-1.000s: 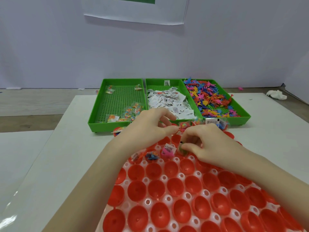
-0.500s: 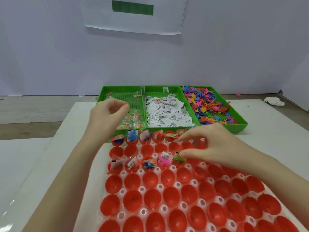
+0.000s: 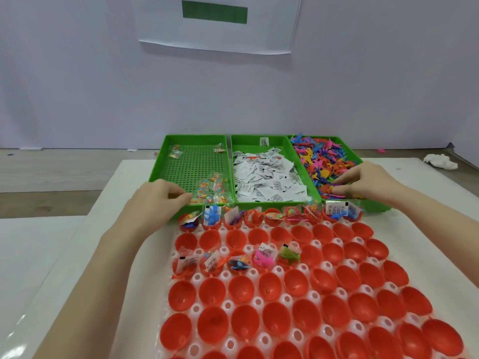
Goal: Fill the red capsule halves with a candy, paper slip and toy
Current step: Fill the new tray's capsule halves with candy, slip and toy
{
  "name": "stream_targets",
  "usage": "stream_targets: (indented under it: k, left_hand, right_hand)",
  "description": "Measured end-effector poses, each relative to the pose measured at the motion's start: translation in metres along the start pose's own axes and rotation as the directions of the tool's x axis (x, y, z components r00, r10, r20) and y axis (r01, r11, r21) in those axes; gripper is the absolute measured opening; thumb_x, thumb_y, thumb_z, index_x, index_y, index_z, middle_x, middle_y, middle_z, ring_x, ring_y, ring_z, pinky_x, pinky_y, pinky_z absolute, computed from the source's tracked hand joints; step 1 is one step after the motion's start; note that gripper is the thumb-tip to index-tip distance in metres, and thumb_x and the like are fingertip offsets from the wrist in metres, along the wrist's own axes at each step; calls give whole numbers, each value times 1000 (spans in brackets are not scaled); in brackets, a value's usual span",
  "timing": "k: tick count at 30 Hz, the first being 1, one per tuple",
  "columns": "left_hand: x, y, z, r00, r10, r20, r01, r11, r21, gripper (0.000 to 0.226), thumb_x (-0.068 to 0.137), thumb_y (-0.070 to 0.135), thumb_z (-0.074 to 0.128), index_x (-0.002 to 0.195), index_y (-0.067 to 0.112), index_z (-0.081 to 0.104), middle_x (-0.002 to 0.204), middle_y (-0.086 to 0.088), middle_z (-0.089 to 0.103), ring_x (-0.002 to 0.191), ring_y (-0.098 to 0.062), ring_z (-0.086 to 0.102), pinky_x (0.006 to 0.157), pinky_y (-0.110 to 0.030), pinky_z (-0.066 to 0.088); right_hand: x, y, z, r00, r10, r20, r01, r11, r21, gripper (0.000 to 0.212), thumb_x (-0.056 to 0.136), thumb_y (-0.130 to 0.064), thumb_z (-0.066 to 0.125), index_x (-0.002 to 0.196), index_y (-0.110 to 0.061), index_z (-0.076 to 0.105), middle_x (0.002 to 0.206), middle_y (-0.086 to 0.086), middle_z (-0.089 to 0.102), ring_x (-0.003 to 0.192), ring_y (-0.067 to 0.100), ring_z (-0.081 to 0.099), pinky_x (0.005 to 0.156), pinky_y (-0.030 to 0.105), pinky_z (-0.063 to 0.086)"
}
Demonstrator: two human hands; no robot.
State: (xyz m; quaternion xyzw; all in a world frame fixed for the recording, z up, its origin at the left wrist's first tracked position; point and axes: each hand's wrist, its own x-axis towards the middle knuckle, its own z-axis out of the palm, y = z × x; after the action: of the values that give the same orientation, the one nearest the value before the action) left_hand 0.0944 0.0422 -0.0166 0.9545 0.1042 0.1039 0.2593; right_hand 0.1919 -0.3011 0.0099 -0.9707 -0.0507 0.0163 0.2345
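A candy packet is pinched by the left hand; a toy is seemingly gripped by the right hand.

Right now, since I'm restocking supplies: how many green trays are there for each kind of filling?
Candy tray: 1
Paper slip tray: 1
Toy tray: 1
Total: 3
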Motion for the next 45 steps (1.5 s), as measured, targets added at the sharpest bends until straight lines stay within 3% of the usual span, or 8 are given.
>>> stream_targets:
  k: [5, 12, 16, 20, 23, 27, 34, 45]
  left_hand:
    - [0, 1, -1, 996, -14, -92, -4, 982, -189, 20, 84, 15, 66, 102, 10, 70, 88, -7, 64, 82, -14, 53, 74, -20, 35]
    - [-2, -5, -7, 989, 81, 123, -72, 995, -74, 35, 89, 36, 56, 81, 6, 72, 72, -9, 64, 59, -9, 46, 51, -16, 29]
    - [-1, -10, -15, 987, 130, 98, -114, 982, -154, 11, 83, 21, 68, 90, 15, 74, 80, 6, 66, 75, -2, 55, 63, -11, 37]
    - [-1, -12, -17, 994, 110, -25, -113, 969, -219, 14, 83, 14, 68, 96, 12, 73, 83, -1, 69, 78, -8, 60, 67, -13, 40]
    - [-1, -10, -18, 987, 79, -142, -120, 943, -311, 17, 81, 12, 70, 97, 12, 72, 81, -4, 68, 78, -16, 62, 63, -10, 45]
    - [-4, -1, -21, 979, 61, -194, -143, 883, -448, 18, 79, 8, 70, 95, 18, 68, 78, 4, 65, 73, -7, 60, 62, -6, 46]
    - [-9, 18, -33, 962, 90, -259, -227, 791, -569, 24, 82, 3, 65, 100, 18, 64, 81, 5, 66, 74, -1, 63, 76, -7, 49]
    - [-23, 54, -42, 989, 68, -129, -145, 582, -800, 6, 90, 12, 57, 85, 12, 60, 65, 3, 69, 52, -8, 65, 55, -13, 50]
  right_hand:
    - [1, -4, 0, 993, -26, -118, 42, 989, 143, 17, 66, -17, 82, 69, -11, 66, 69, 4, 65, 69, 14, 58, 63, 27, 41]
    - [2, -8, 1, 926, 84, -367, 85, 903, 421, 26, 74, -2, 71, 62, -16, 53, 90, 13, 67, 88, 23, 63, 79, 37, 49]
    - [2, -30, 1, 982, 45, -184, 78, 788, 611, 20, 81, 8, 60, 85, -8, 48, 81, 19, 66, 60, 13, 67, 61, 23, 57]
    - [5, -60, 10, 1000, -13, -29, 22, 931, 364, 24, 82, 6, 41, 81, -10, 59, 62, 11, 53, 46, 16, 45, 43, 24, 42]
    - [1, -78, 18, 981, -146, 129, 142, 989, 45, 22, 86, -13, 51, 68, -13, 64, 84, 6, 68, 57, 16, 49, 49, 22, 35]
    - [-2, -88, 31, 921, -218, 323, 264, 958, -108, 17, 80, -37, 68, 78, -20, 69, 37, -20, 46, 42, -2, 45, 43, 14, 30]
    - [-4, -89, 34, 951, -281, 130, 291, 955, -62, 19, 82, -33, 67, 81, -15, 74, 39, -11, 45, 42, 7, 32, 45, 22, 27]
    - [-15, -82, 16, 935, -174, -311, 228, 962, 149, 26, 61, -44, 80, 52, -26, 62, 36, -15, 48, 46, 4, 41, 51, 25, 30]
